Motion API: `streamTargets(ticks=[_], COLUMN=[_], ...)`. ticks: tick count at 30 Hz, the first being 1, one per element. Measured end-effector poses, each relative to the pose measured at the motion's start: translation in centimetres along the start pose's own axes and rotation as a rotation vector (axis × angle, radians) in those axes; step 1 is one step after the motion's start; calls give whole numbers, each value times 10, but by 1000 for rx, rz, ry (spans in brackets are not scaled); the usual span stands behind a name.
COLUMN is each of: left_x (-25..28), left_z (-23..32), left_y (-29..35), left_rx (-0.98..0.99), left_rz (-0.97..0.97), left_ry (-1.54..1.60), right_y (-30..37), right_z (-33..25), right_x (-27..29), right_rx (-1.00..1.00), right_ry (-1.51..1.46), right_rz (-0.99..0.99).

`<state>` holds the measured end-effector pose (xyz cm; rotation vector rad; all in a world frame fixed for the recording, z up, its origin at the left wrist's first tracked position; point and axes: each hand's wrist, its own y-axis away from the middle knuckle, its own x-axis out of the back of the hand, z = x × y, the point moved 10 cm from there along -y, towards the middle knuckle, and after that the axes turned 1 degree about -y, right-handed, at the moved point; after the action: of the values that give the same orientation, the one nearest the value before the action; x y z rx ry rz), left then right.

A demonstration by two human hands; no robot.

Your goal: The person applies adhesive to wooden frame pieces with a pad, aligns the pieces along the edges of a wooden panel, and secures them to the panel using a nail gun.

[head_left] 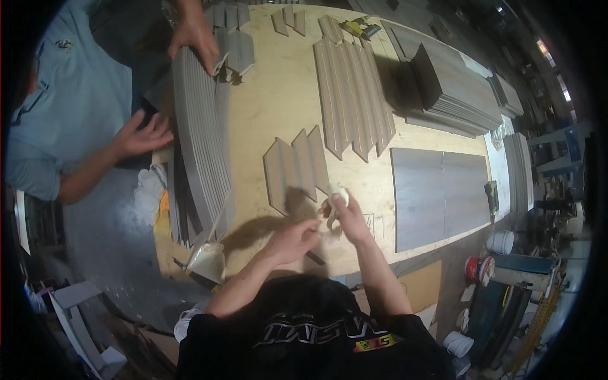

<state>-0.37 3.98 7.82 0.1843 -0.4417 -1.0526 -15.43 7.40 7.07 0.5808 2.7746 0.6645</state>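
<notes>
Right hand [347, 215], perhaps a rag [337, 195], upright.

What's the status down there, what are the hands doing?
Left hand on the tabletop. Right hand gripping a white rag beside short grey pointed slats. Co-worker's hands on a slat stack, clear.

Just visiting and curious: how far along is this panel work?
Done-looking: a row of long pointed slats and a shorter group lie fitted side by side. In hand: the right hand holds a pale rag, the left hand beside it. Left: loose slats and stacked boards.
</notes>
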Motion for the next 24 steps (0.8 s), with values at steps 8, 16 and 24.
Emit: streamTargets(ticks=[8, 16, 24], left_x=[21, 14, 6], left_z=[-52, -52, -60], left_y=[7, 16, 13], left_rx=[31, -325, -339], left_rz=[114, 380, 363], left_ry=[-160, -411, -461], right_y=[-88, -161, -178], right_z=[-22, -36, -51], right_x=[40, 32, 25], right_rx=[-28, 148, 264], right_ry=[156, 611, 783], right_rz=[234, 332, 414])
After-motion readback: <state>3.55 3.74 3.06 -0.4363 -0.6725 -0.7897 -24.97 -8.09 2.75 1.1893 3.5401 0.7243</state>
